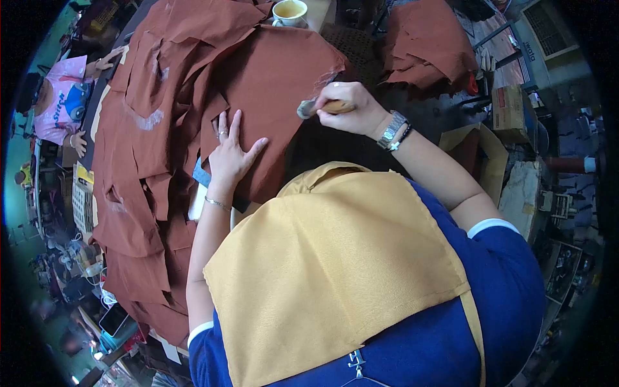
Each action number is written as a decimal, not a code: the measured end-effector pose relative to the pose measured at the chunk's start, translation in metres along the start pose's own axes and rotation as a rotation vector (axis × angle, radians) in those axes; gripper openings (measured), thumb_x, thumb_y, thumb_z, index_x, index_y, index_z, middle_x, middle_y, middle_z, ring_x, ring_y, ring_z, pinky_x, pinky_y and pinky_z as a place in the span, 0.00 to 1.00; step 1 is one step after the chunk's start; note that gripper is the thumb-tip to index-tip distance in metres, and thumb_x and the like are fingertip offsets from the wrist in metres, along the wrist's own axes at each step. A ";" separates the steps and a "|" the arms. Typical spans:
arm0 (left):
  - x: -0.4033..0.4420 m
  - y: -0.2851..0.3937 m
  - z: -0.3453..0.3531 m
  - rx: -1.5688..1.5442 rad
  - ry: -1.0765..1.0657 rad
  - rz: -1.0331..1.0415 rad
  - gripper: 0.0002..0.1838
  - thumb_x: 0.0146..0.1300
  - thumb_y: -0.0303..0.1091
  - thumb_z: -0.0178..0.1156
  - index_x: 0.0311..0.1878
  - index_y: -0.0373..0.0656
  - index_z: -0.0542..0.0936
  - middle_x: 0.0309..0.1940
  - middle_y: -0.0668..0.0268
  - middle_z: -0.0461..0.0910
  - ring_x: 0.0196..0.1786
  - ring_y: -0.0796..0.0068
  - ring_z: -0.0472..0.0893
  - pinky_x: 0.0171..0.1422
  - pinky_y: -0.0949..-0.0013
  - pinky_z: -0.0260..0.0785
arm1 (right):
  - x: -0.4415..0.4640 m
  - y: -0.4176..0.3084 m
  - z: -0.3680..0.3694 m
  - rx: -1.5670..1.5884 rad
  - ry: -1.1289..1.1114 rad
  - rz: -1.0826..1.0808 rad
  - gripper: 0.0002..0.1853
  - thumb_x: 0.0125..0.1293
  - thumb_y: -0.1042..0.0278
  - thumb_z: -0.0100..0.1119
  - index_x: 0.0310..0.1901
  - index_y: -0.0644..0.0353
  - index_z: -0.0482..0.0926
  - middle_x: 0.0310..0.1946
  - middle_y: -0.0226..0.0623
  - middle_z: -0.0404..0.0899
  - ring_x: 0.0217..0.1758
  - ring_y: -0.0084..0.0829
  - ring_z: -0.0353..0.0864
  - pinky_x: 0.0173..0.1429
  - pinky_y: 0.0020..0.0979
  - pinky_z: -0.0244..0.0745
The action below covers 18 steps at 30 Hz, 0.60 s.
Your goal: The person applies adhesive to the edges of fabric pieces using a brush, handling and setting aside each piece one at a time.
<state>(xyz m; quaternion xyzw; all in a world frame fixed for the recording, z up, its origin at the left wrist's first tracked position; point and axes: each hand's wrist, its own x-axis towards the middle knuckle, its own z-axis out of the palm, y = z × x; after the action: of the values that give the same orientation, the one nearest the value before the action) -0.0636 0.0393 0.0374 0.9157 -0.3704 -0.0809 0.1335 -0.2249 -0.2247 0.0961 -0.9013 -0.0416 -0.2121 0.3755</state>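
Reddish-brown cloth pieces point(264, 71) lie layered over the table. My left hand point(233, 148) rests flat on the top piece with its fingers spread, a ring on one finger. In my right hand point(342, 106) is a brush point(335, 107) with a wooden handle, its pale bristles pointing left, near the right edge of that piece. Whether the bristles touch the cloth I cannot tell. Whitish smears point(149, 120) mark some of the cloth to the left. A cup point(289, 13) with yellowish contents stands at the far edge.
Another stack of reddish-brown pieces point(429, 45) lies at the upper right. Cardboard boxes point(509, 115) stand at the right. Across the table at the left is a person in a pink shirt point(61, 103), one hand on the table's far side. A phone point(114, 320) lies at the lower left.
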 end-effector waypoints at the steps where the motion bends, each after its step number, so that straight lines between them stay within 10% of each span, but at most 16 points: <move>1: -0.001 -0.002 0.003 0.006 0.018 0.013 0.51 0.58 0.74 0.57 0.78 0.54 0.59 0.80 0.51 0.51 0.65 0.46 0.77 0.57 0.52 0.78 | -0.004 0.006 -0.004 0.014 -0.008 0.000 0.05 0.54 0.74 0.68 0.32 0.61 0.82 0.30 0.37 0.84 0.33 0.31 0.84 0.40 0.30 0.78; 18: -0.002 0.001 0.003 0.029 0.059 -0.039 0.52 0.56 0.77 0.56 0.78 0.56 0.61 0.80 0.47 0.49 0.56 0.40 0.81 0.62 0.45 0.70 | 0.002 -0.035 0.010 0.022 0.051 -0.021 0.05 0.54 0.72 0.67 0.31 0.59 0.81 0.29 0.41 0.83 0.32 0.36 0.85 0.39 0.33 0.79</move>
<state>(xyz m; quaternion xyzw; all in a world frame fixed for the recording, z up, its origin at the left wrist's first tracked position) -0.0670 0.0394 0.0350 0.9266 -0.3494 -0.0511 0.1295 -0.2273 -0.1926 0.1140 -0.8908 -0.0436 -0.2384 0.3843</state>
